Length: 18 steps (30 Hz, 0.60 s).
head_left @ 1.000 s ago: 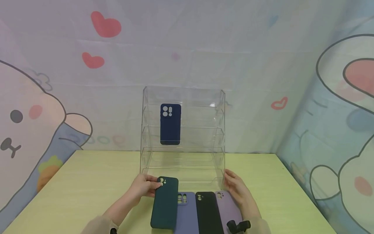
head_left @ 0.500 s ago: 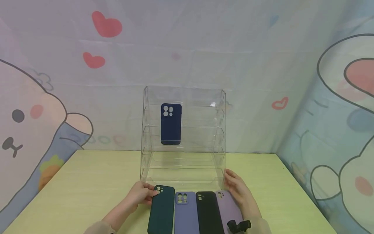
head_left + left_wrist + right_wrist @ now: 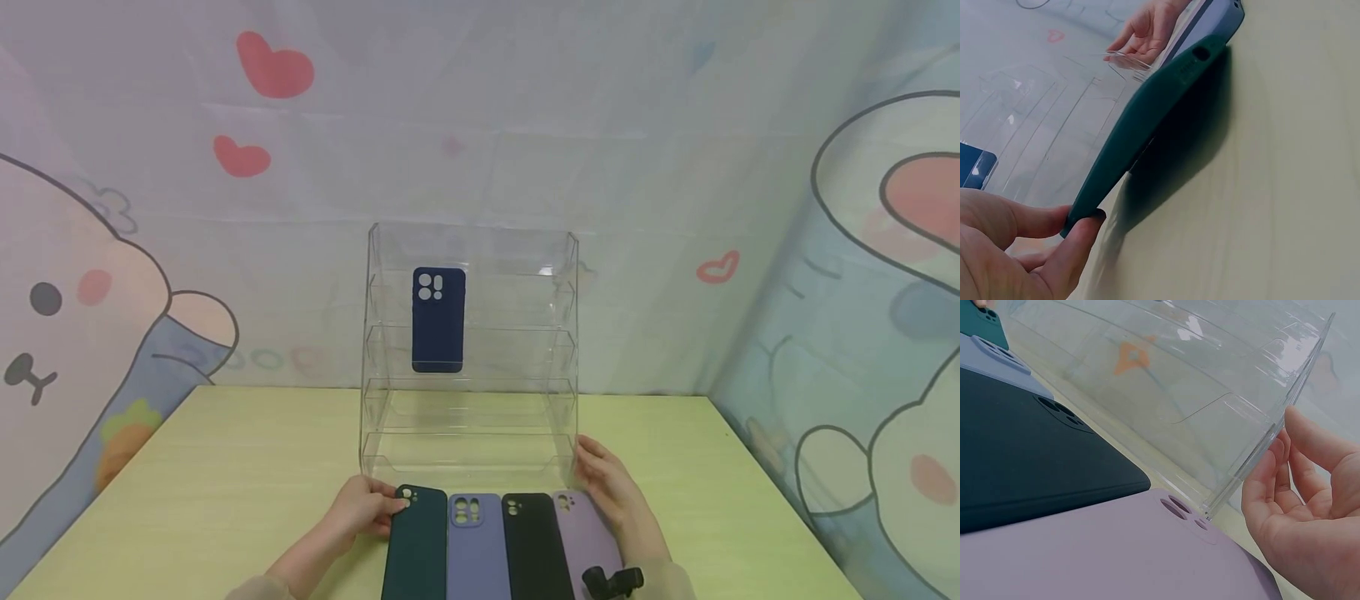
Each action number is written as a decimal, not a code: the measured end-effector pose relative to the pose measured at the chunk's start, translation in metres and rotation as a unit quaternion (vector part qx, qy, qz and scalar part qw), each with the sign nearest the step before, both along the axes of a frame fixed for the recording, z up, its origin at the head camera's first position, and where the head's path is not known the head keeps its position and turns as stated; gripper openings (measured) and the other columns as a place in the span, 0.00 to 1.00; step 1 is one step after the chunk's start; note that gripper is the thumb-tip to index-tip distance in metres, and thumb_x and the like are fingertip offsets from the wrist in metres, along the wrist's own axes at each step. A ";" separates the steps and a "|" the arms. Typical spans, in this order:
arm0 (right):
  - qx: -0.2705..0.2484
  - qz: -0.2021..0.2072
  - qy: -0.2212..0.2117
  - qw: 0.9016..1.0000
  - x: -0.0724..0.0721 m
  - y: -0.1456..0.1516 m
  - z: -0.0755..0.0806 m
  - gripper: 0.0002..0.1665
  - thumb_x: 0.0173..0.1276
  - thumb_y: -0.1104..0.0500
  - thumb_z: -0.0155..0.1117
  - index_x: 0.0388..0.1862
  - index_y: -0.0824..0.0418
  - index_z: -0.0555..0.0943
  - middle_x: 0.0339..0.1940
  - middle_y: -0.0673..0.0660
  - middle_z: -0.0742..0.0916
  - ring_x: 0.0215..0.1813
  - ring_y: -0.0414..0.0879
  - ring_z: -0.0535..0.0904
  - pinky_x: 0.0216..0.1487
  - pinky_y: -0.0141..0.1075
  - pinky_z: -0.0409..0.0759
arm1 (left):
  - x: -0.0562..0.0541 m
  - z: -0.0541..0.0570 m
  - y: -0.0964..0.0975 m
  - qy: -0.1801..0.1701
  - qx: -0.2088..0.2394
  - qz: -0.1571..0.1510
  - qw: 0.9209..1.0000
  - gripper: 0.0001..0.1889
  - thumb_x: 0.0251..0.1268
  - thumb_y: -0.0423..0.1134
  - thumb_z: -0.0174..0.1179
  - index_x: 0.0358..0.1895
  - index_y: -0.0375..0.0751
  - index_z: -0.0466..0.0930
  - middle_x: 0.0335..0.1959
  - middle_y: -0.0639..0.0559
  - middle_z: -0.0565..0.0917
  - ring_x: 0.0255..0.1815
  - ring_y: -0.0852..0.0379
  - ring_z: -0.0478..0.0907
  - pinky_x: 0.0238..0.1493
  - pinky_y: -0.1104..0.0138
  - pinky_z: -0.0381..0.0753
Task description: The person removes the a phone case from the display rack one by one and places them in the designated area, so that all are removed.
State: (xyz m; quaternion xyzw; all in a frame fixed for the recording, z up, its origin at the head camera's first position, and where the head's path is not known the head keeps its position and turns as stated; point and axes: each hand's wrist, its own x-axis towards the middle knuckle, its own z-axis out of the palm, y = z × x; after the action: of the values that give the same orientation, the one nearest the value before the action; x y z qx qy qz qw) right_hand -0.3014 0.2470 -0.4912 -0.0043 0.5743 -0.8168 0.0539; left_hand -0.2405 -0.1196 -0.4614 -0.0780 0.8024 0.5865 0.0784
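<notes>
My left hand (image 3: 362,507) pinches the top left corner of a dark green phone case (image 3: 416,546) between thumb and finger. In the left wrist view that case (image 3: 1141,119) tilts above the table, its pinched side raised and a shadow under it. To its right lie a lavender-blue phone case (image 3: 478,558), a black phone case (image 3: 536,546) and a light purple phone case (image 3: 588,529), side by side. My right hand (image 3: 611,487) holds the right side edge of a clear tiered display rack (image 3: 517,446), thumb and fingers at the panel (image 3: 1272,434).
A navy phone case (image 3: 438,333) stands in an upper tier of the rack, left of its middle. The pale yellow table (image 3: 255,467) runs back to a cartoon-printed cloth (image 3: 637,167). A small black device (image 3: 611,581) sits at the right wrist.
My left hand has brought the dark green case down toward the front and slightly left, off its overlap with the lavender-blue case. The right hand keeps its place at the rack.
</notes>
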 end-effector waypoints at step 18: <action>-0.008 0.002 0.007 1.000 -0.002 0.000 -0.003 0.12 0.76 0.66 0.50 0.55 0.59 0.71 0.43 0.45 0.79 0.42 0.34 0.73 0.44 0.23 0.74 | 0.000 -0.009 0.001 0.000 -0.021 0.011 1.000 0.15 0.57 0.26 0.66 0.44 0.18 0.78 0.25 0.43 0.82 0.21 0.58 0.78 0.23 0.69 0.84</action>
State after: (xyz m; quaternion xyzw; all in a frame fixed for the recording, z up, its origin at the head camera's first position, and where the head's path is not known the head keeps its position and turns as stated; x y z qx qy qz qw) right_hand -0.3036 0.2469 -0.4940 -0.0119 0.5681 -0.8212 0.0517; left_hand -0.2400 -0.1190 -0.4703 -0.0885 0.8137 0.5703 0.0703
